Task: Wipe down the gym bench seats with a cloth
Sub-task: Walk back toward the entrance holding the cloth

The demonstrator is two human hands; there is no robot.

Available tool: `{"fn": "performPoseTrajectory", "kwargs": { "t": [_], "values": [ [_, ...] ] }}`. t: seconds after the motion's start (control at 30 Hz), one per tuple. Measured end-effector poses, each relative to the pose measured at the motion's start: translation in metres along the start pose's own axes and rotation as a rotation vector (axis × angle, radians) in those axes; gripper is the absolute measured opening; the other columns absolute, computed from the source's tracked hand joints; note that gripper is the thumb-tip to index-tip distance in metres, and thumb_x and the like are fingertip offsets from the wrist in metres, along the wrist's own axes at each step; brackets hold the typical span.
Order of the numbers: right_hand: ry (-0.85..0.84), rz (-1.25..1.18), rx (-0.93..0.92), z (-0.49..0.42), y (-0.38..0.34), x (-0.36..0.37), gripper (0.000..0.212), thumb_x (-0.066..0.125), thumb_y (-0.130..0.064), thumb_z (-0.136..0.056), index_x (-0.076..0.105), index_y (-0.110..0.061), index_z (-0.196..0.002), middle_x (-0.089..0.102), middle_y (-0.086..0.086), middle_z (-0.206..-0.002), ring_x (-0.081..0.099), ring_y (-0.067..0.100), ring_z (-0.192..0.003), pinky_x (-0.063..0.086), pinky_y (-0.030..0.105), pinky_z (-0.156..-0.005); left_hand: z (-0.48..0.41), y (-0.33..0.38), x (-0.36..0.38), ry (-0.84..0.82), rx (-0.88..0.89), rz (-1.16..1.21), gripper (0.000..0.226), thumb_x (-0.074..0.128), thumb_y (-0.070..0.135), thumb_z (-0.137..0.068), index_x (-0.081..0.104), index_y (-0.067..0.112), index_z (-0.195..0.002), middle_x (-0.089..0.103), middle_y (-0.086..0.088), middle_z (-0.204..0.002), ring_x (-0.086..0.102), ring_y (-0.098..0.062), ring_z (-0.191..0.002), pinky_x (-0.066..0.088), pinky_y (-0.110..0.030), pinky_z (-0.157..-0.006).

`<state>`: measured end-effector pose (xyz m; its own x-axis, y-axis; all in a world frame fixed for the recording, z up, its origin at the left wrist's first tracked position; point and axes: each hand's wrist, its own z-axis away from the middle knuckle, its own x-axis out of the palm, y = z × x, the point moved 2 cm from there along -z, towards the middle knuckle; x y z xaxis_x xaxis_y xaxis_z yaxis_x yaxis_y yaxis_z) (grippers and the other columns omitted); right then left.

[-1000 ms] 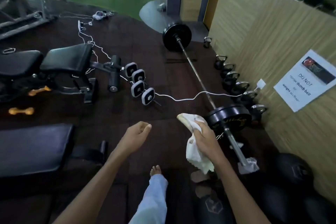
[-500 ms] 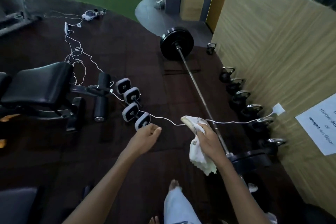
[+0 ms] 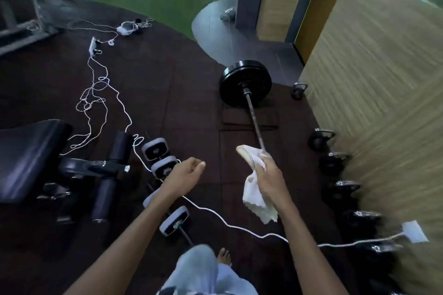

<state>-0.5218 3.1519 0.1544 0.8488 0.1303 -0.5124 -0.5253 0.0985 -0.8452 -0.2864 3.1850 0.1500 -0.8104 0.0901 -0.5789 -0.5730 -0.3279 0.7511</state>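
Right hand (image 3: 268,175), fingers curled around a bunched white cloth (image 3: 254,201); one rolled end of the cloth projects above the fist, and the loose end hangs below the wrist, in the air over the floor. Left hand (image 3: 185,173), to the left at about the same height, fingers loosely curled with the thumb forward, holding nothing. Below the hands, a pale trouser leg (image 3: 196,268) and a bare foot (image 3: 224,256) on the dark rubber floor (image 3: 167,93). A white cable (image 3: 215,213) passes under both forearms and runs right to a white plug (image 3: 414,231) at the wood-grain wall (image 3: 383,103); leftward it trails off in loose tangles. Beneath the left forearm, a row of dumbbells (image 3: 155,149) with grey, black-faced ends; the marks on the faces are too blurred to read. Beyond the right hand, a barbell (image 3: 254,117) lies on the floor, its black plate (image 3: 245,82) at the far end. Black kettlebells (image 3: 321,141) line the foot of the wall. At far left, well apart from the cloth, the black padded bench seat (image 3: 26,155), with its roller pads (image 3: 121,148) just beside the dumbbells.
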Motion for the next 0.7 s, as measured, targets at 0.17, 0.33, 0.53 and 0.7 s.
{"fn": "performPoseTrajectory", "kwargs": {
  "t": [0.17, 0.33, 0.53, 0.7],
  "values": [
    [-0.08, 0.06, 0.013, -0.113, -0.018, -0.002, 0.032, 0.042, -0.024, -0.098, 0.058, -0.021, -0.126, 0.053, -0.003, -0.134, 0.05, 0.022, -0.121, 0.039, 0.035, -0.101, -0.094, 0.028, -0.016, 0.012, -0.065, 0.01, 0.035, 0.046, 0.041, -0.097, 0.06, 0.016, -0.118, 0.063, 0.004, -0.111, 0.058, -0.012, -0.108, 0.043, -0.025, -0.088],
    [-0.142, 0.108, 0.06, -0.225, -0.023, 0.003, 0.034, 0.043, -0.021, -0.096, 0.057, -0.019, -0.127, 0.056, 0.002, -0.13, 0.052, 0.022, -0.115, 0.042, 0.036, -0.097, -0.203, 0.036, -0.028, -0.017, -0.109, -0.023, 0.038, 0.046, 0.041, -0.098, 0.06, 0.013, -0.12, 0.064, -0.004, -0.117, 0.058, -0.018, -0.11, 0.044, -0.029, -0.092],
    [-0.17, 0.228, 0.078, -0.395, -0.041, 0.021, 0.038, 0.041, -0.027, -0.094, 0.056, -0.022, -0.13, 0.051, -0.001, -0.14, 0.049, 0.024, -0.125, 0.039, 0.043, -0.105, -0.37, 0.041, -0.064, -0.069, -0.138, -0.06, 0.043, 0.044, 0.049, -0.096, 0.058, 0.017, -0.122, 0.062, -0.002, -0.123, 0.057, -0.016, -0.112, 0.044, -0.03, -0.093],
    [-0.279, 0.311, 0.094, -0.539, -0.083, 0.046, 0.039, 0.039, -0.028, -0.095, 0.055, -0.021, -0.13, 0.05, -0.003, -0.141, 0.047, 0.023, -0.128, 0.037, 0.043, -0.107, -0.5, 0.06, -0.117, -0.03, -0.152, -0.132, 0.042, 0.043, 0.048, -0.096, 0.058, 0.016, -0.12, 0.064, -0.002, -0.116, 0.058, -0.02, -0.112, 0.046, -0.035, -0.095]
  ]
}}
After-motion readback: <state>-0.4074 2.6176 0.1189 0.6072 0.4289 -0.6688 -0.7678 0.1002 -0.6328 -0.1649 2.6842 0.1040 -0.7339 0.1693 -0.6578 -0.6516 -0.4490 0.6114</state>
